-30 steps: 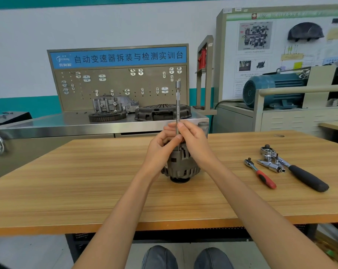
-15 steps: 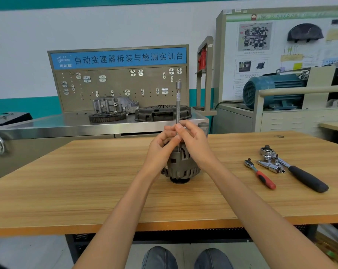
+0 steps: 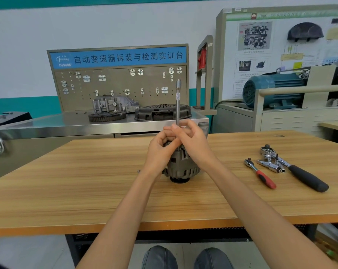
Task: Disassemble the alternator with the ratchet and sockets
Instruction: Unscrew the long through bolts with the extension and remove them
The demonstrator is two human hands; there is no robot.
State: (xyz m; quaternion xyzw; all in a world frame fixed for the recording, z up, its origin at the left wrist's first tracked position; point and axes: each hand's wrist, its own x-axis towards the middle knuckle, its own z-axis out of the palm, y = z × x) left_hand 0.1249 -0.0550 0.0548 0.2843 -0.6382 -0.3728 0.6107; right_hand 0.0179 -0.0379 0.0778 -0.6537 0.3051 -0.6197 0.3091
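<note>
A grey alternator (image 3: 180,167) stands upright on the wooden table (image 3: 86,181), near its middle. A long silver extension bar (image 3: 178,101) rises straight up from the alternator's top. My left hand (image 3: 159,150) and my right hand (image 3: 193,144) both pinch the bar's lower part with curled fingers, just above the housing. The bar's lower end and the top of the alternator are hidden behind my hands. A small ratchet with a red handle (image 3: 260,173) and a large ratchet with a black handle (image 3: 298,171) lie on the table to the right, with loose chrome sockets (image 3: 271,166) between them.
Behind the table stands a steel bench (image 3: 67,123) with a gear ring, a casting and a clutch cover in front of a pegboard. A cabinet with a teal motor (image 3: 271,90) is at the back right. My knees show under the table's front edge.
My fingers have shifted a little on the extension bar, as in turning it. The bar, the alternator and the tools on the right stay in place.
</note>
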